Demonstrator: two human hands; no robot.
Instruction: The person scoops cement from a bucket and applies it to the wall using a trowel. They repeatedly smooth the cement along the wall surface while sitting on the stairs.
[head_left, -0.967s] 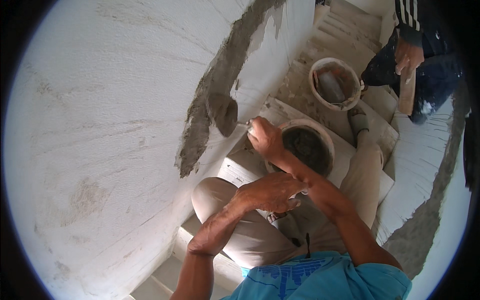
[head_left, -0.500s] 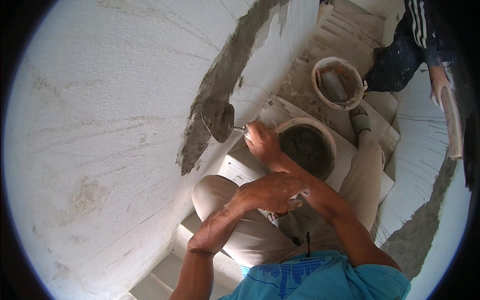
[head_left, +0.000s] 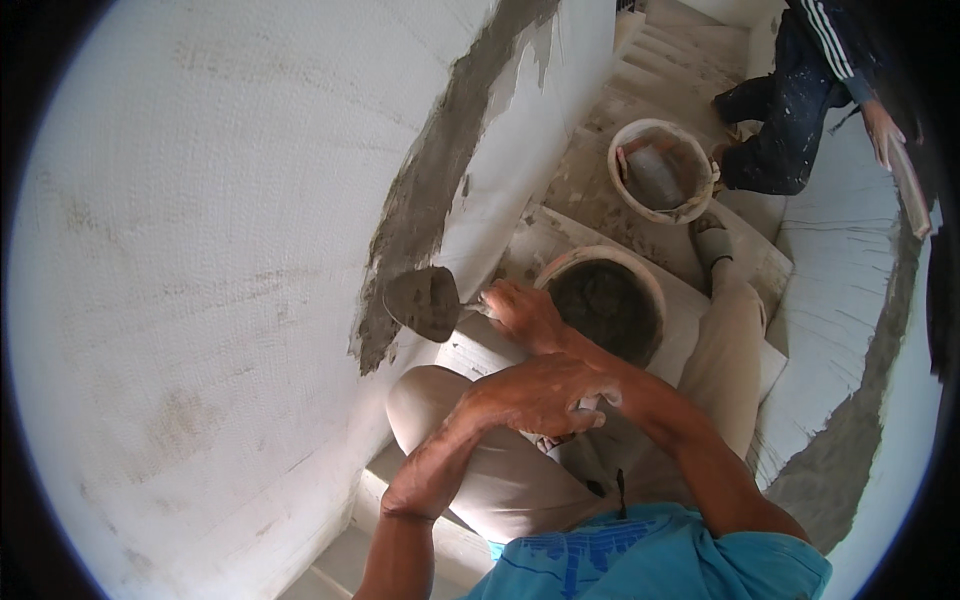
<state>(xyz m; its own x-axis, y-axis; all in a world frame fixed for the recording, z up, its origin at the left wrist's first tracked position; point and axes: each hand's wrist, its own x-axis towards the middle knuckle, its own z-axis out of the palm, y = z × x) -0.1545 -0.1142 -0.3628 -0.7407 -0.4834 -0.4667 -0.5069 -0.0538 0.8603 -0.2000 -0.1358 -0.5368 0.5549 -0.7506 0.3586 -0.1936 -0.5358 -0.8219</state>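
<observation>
My right hand (head_left: 522,316) is closed round the handle of a trowel (head_left: 428,303). Grey mortar smears its blade, which is at the lower part of a wet mortar strip (head_left: 420,200) on the left wall; whether it touches is hard to tell. Crossed over my right forearm, my left hand (head_left: 545,392) has its fingers curled together. Something pale shows at its fingertips, but I cannot make out what it is. Just beyond both hands stands a bucket (head_left: 655,290) of grey mortar, between my legs.
Farther up the stairs (head_left: 690,60) is a second bucket (head_left: 622,190) with a greyish object inside. At the upper right another person (head_left: 790,130) rests a hand on a long float (head_left: 908,190) at the right wall, which bears its own mortar strip (head_left: 835,465).
My trowel has moved down along the mortar strip, and my right hand has come lower with it. The other person's hand and float have shifted upward.
</observation>
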